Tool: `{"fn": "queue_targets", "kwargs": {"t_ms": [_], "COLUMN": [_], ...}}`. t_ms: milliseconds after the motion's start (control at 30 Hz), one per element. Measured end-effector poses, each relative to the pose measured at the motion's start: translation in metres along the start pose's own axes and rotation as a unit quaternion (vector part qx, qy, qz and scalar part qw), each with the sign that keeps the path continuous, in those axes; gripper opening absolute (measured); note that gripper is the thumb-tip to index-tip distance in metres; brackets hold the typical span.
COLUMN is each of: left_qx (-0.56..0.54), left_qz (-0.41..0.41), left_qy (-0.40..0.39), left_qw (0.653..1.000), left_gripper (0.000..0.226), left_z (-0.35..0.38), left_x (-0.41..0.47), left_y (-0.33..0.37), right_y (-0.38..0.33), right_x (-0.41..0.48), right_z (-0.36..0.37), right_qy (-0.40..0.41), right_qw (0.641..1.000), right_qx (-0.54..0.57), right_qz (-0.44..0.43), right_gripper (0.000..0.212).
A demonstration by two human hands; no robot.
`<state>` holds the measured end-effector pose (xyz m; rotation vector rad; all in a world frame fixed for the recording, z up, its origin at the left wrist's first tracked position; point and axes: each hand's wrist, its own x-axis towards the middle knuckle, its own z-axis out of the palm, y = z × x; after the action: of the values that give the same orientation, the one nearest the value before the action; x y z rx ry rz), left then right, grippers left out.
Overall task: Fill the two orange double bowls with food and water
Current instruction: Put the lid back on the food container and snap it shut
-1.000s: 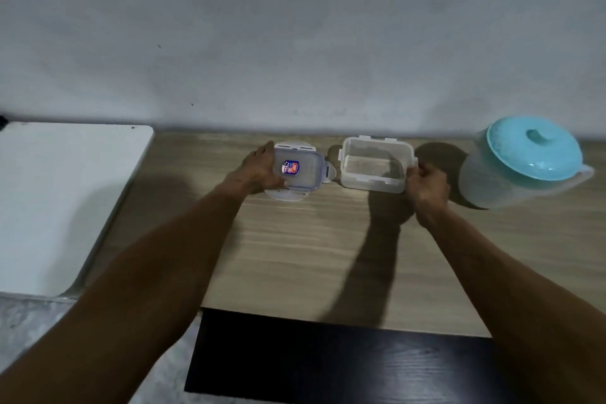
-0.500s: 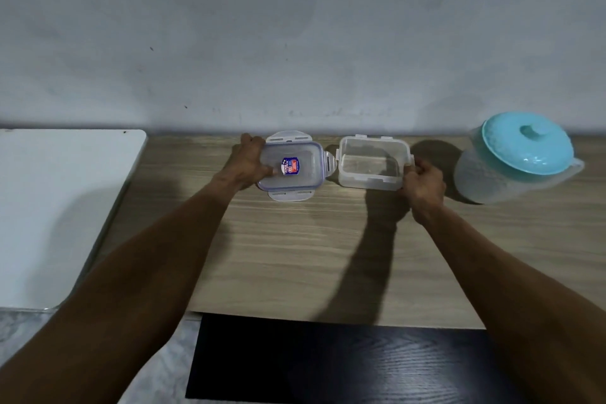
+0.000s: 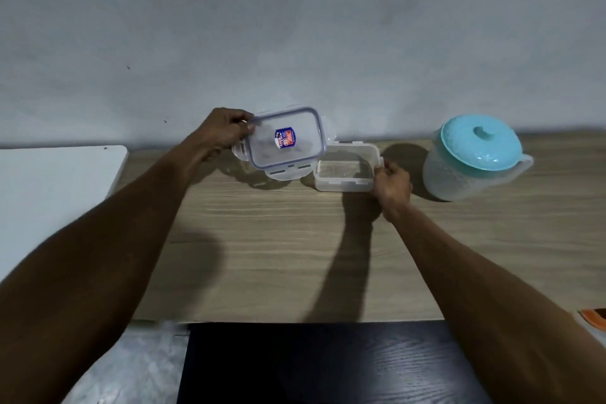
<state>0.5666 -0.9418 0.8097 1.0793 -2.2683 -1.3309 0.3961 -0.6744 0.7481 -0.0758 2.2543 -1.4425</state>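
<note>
My left hand (image 3: 226, 133) grips the left edge of a clear snap-lock lid (image 3: 285, 141) with a blue seal and a small sticker, held tilted above the wooden table (image 3: 262, 256). Just right of it stands the open clear container (image 3: 344, 170), nearly empty, with my right hand (image 3: 392, 185) gripping its right side. A frosted pitcher (image 3: 472, 161) with a turquoise lid stands on the table further right. At the far right edge, a sliver of an orange bowl (image 3: 595, 318) shows.
A white surface (image 3: 55, 184) adjoins the table on the left. A dark wood-grain panel (image 3: 328, 364) lies below the table's front edge. The grey wall (image 3: 295, 26) runs directly behind the table.
My left hand has lifted the lid off the table and tilted it toward the container. My right hand stays on the container.
</note>
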Motion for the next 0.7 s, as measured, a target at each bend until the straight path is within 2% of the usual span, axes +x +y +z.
{"fn": "queue_targets", "kwargs": {"t_ms": [100,233,367,467,700], "left_qx": [0.015,0.038,0.056,0.077,0.098], "left_qz": [0.000,-0.010,-0.014,-0.019,-0.015], "left_qy": [-0.029,-0.067,-0.082,-0.080,-0.046], "left_qw": [0.999,0.997,0.995,0.994,0.994], "left_gripper": [0.027,0.024,0.023,0.023,0.029], "left_z": [0.035,0.078,0.105,0.118,0.136], "left_x": [0.008,0.018,0.020,0.021,0.021], "left_y": [0.020,0.031,0.037,0.038,0.036], "right_y": [0.001,0.004,0.043,0.055,0.027], "right_x": [0.002,0.005,0.046,0.059,0.030], "right_z": [-0.001,-0.002,0.005,0.003,-0.013], "right_qy": [-0.003,-0.010,-0.025,-0.046,-0.060], "right_qw": [1.000,0.999,0.996,0.993,0.990], "right_qx": [0.013,0.039,0.081,0.104,0.131], "right_qz": [0.011,0.032,0.030,0.040,0.005], "right_gripper": [0.038,0.037,0.036,0.035,0.028]}}
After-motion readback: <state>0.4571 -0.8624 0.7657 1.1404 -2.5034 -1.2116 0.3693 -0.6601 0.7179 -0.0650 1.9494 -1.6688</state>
